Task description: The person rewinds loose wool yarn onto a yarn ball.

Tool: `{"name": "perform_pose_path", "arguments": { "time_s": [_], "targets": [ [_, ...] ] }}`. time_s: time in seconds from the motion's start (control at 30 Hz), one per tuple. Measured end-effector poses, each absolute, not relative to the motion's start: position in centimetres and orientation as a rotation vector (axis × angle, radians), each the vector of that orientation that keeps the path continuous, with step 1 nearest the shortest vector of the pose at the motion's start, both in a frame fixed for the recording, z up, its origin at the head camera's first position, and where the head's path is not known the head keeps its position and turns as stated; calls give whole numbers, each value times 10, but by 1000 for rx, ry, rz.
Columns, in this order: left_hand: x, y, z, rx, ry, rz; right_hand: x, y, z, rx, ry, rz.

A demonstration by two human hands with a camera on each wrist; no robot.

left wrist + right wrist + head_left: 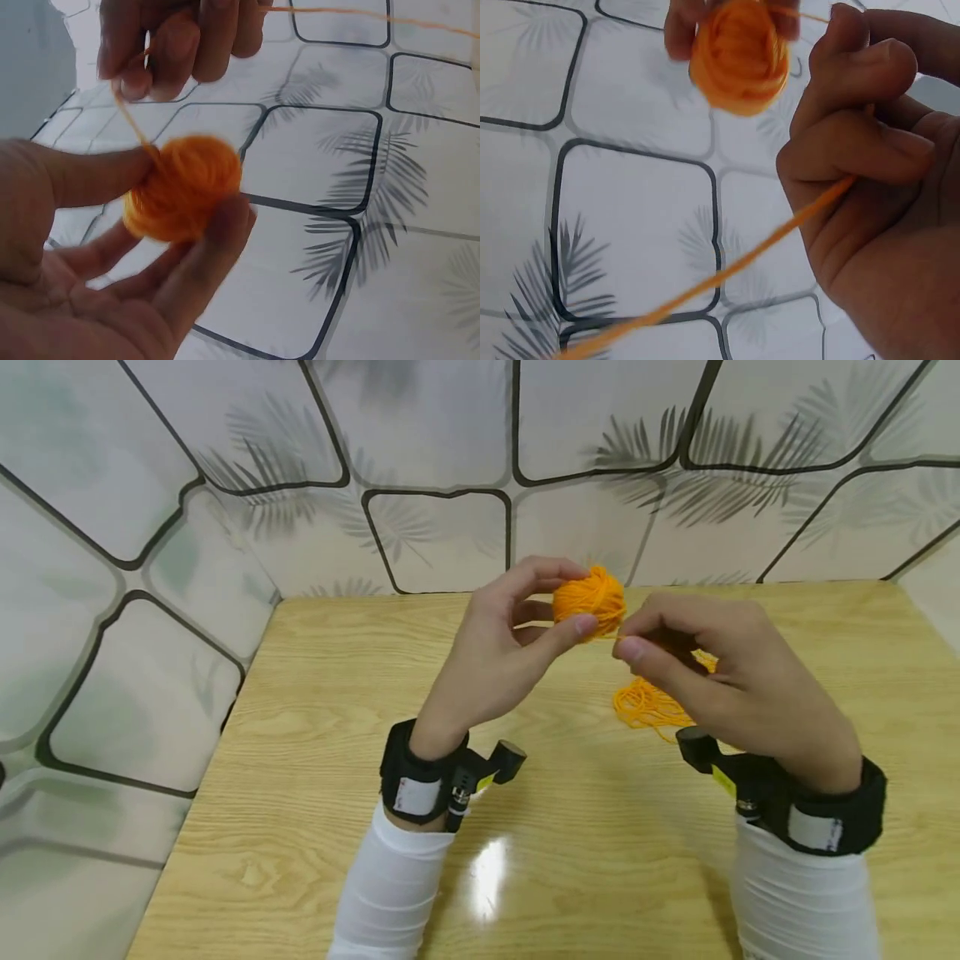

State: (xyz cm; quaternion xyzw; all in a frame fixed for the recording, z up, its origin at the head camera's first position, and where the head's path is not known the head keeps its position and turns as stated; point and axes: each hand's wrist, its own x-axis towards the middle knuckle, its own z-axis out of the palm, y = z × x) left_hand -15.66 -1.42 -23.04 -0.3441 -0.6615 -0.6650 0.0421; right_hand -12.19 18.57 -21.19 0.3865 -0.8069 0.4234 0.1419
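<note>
An orange ball of yarn [590, 602] is held above the table by my left hand [498, 643], thumb on the near side and fingers behind. Just to its right, my right hand [720, 668] pinches the yarn strand between thumb and forefinger. In the left wrist view a short strand [129, 116] runs from the ball up to the right hand's fingertips. The right wrist view shows the strand [757, 251] passing through the curled fingers and trailing away to the lower left. A loose heap of orange yarn [647, 703] lies on the table, partly hidden by the right hand.
The wood-grain table [300, 827] stretches beneath both arms. A pale wall [435, 543] with dark outlines and leaf prints stands behind it and on the left. Each wrist wears a black strap [401, 777] with a small camera.
</note>
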Motion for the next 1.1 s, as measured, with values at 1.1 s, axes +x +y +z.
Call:
{"name": "perform_pose_path", "arguments": {
  "time_s": [1.1],
  "targets": [
    [-144,-23,-211,-1496,-1945,-2289,-148,189,-227,770,-1943,1409]
  ]
}}
